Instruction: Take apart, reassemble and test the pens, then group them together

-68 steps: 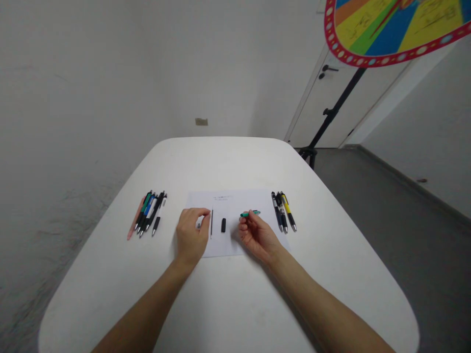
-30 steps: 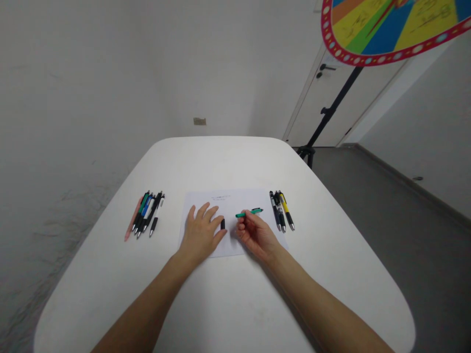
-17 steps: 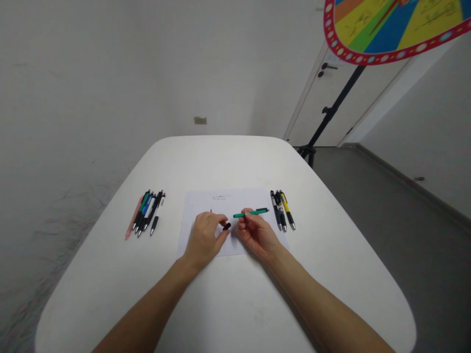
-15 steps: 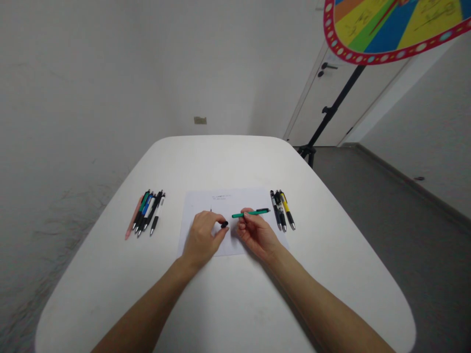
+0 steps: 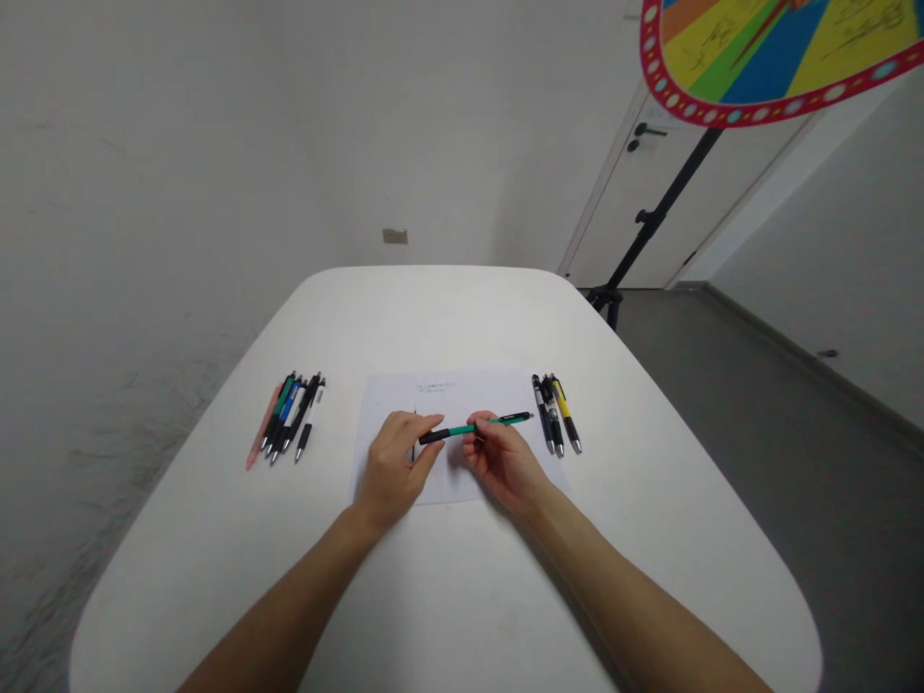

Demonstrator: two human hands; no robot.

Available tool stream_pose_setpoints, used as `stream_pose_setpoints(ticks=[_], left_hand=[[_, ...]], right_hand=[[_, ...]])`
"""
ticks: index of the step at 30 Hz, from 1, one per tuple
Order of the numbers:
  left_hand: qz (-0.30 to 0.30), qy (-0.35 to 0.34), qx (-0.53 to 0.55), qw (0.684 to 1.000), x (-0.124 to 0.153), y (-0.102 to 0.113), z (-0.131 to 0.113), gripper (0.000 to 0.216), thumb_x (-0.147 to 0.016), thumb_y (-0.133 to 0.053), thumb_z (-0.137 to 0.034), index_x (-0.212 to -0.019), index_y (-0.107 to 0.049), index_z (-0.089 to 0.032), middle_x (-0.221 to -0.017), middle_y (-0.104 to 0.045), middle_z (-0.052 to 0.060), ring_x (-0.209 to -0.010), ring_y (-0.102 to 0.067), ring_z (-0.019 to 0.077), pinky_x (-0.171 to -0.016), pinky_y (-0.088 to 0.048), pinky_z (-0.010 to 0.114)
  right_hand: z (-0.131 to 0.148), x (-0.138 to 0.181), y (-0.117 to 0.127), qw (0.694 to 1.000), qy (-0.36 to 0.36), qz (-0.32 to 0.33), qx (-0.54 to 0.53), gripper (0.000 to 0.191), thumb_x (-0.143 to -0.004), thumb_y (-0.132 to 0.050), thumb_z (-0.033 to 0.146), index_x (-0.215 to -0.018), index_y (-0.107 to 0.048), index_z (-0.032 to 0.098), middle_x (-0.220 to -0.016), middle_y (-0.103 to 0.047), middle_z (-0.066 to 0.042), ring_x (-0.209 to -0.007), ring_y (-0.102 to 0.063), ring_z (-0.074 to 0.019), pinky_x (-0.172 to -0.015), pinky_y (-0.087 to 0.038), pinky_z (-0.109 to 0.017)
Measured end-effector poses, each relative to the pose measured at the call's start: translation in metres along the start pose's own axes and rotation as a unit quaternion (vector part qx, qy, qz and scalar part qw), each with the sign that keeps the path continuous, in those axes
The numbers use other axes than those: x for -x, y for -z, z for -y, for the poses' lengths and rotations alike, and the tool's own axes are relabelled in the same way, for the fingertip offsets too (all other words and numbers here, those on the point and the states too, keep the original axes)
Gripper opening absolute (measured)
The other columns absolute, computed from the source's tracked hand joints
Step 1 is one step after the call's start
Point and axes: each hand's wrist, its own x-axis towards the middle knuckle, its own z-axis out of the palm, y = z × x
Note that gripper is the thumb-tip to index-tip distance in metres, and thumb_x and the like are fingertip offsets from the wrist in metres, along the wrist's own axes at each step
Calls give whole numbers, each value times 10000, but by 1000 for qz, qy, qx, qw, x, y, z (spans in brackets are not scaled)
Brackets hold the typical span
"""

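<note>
A green pen barrel [image 5: 482, 425] lies nearly level above a white sheet of paper [image 5: 462, 395] at the table's middle. My right hand [image 5: 501, 464] is closed on the barrel's middle. My left hand [image 5: 394, 467] pinches a short black grip piece [image 5: 431, 436] that sits against the barrel's left end. A thin dark refill [image 5: 414, 448] lies on the paper, partly hidden behind my left fingers.
Several pens [image 5: 289, 416] lie bunched at the left of the white table [image 5: 462, 587]. Three more pens [image 5: 555, 412] lie just right of the paper. A colourful prize wheel [image 5: 776, 53] on a black stand [image 5: 654, 219] rises at the back right, by a door.
My left hand left the refill on the paper, picked up the black grip piece and brought it to the left end of the green barrel. My right hand kept hold of the barrel.
</note>
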Motion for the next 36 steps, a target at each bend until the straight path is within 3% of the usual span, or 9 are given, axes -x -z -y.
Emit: stream_pose_setpoints(ticks=[5,12,19,28,31,36], left_hand=[[-21,14,12,1000,-3,3,-2,79,-843,-696,-231,-827,-639,-179,-768,-686,15,-716,-650,143,-677,-527,257],[-14,12,9,1000,-3,3,-5,144,-845,-705,-293,-773,-661,-176,-695,-697,6,-634,-647,128,-616,-514,240],[-16,-1,17,1000,-2,1,-4,143,-840,-714,-296,-791,-661,-173,-710,-699,9,-654,-652,130,-628,-518,241],[-11,2,13,1000,-2,1,-5,130,-859,-692,-297,-813,-644,-185,-730,-693,6,-672,-651,133,-640,-527,252],[-9,7,3,1000,-1,1,-4,121,-850,-701,-287,-874,-635,-187,-771,-697,11,-704,-661,141,-663,-535,259],[-9,23,-23,999,-2,6,4,321,-797,-733,-314,-1056,-588,-193,-915,-694,39,-821,-661,184,-744,-541,320]], right_hand=[[-1,3,-1,998,8,0,56,314,-644,-862,263,-751,-574,197,-607,-672,11,-527,-609,-94,-500,-500,-165],[-4,6,-2,995,9,34,93,313,-621,-884,318,-691,-614,177,-578,-653,17,-514,-579,-77,-491,-465,-158],[-6,5,-2,993,23,42,107,294,-657,-862,367,-677,-651,163,-610,-658,0,-532,-583,-85,-498,-474,-179],[-6,6,-2,993,9,21,116,326,-602,-889,396,-715,-681,172,-624,-663,7,-545,-578,-87,-499,-470,-190],[-5,6,-3,994,2,26,110,331,-600,-891,394,-718,-679,169,-627,-663,7,-552,-576,-83,-505,-471,-183],[-1,5,-3,998,9,2,57,285,-606,-891,318,-689,-657,179,-599,-640,28,-540,-573,-79,-498,-472,-171]])
